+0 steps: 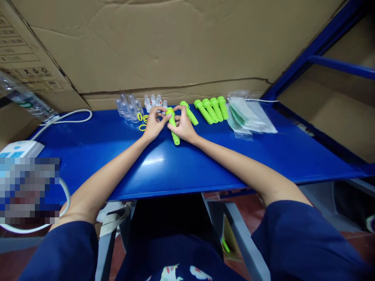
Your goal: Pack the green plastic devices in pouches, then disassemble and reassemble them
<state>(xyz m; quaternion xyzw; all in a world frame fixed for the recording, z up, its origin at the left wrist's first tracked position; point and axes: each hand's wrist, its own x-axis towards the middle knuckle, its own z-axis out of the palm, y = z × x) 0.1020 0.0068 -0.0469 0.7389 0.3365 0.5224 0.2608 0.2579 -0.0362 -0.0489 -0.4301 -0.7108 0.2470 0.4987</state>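
Note:
Both my hands meet at the far middle of the blue table (205, 164). My left hand (152, 124) and my right hand (182, 124) are closed together on one green plastic torch-like piece (173, 130), which stands tilted with its lower end on the table. My fingertips pinch at its upper end, where a yellow ring shows. Another green piece (190, 114) lies just behind my right hand.
Several green pieces (211, 109) lie in a row at the back right, beside a stack of clear plastic bags (249, 115). Small clear caps (128, 108), white parts (154, 100) and yellow rings (142, 121) sit at the back left. A power strip (20, 149) and white cable (70, 117) lie left. Cardboard walls the back.

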